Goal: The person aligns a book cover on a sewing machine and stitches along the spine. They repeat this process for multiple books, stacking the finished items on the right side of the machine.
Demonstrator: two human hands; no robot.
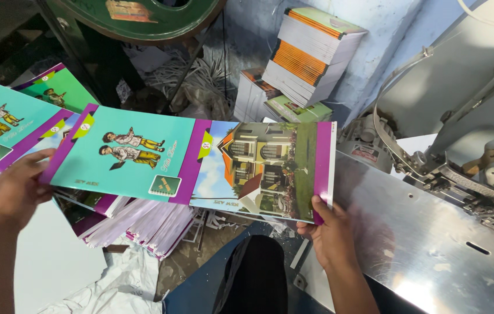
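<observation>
We grip the open cover (192, 166): left hand (17, 189) pinching its left edge, right hand (328, 232) its near-right corner. Light, floppy, glossy; edges hold best.

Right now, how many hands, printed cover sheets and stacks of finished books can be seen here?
Hands: 2, the left hand and the right hand, both gripping the wide cover sheet.
Printed cover sheets in plain view: 3, the held one, a teal cover sheet and a green cover sheet.
Stacks of finished books by the wall: 3.
Total: 8.
</observation>
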